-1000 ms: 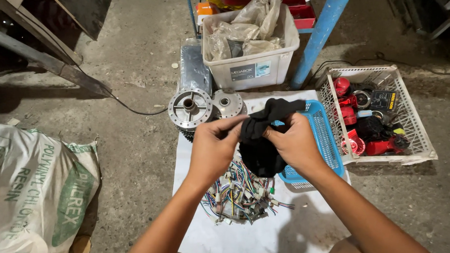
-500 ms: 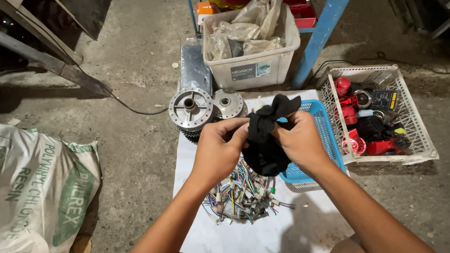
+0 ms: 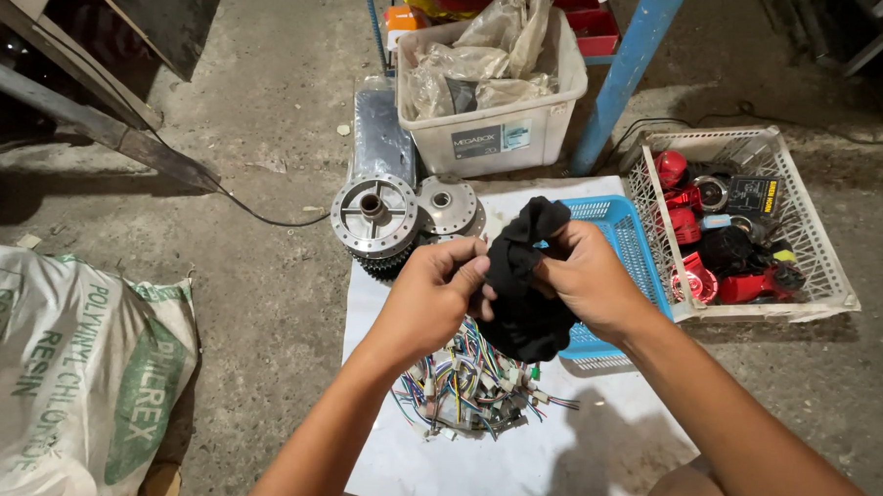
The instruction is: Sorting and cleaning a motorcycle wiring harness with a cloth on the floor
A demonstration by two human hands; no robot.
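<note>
Both hands hold a black rag [image 3: 524, 285] bunched up above a white sheet [image 3: 512, 466] on the floor. My left hand [image 3: 430, 297] pinches its left side and my right hand [image 3: 587, 278] grips its right side. Whatever the rag may wrap is hidden. Just below the hands lies a tangle of coloured wires with white connectors [image 3: 471, 391]. A blue plastic basket [image 3: 623, 240] sits under my right hand.
Two round metal hubs [image 3: 374, 216] with gear teeth lie at the sheet's far left corner. A white bin [image 3: 489, 137] of crumpled plastic stands behind, by a blue post [image 3: 624, 73]. A white crate [image 3: 818, 256] of red and black parts is right; a printed sack [image 3: 65, 382] is left.
The rag has been gathered and lifted a little between the hands, its top now bunched upward. The hands have stayed in nearly the same place.
</note>
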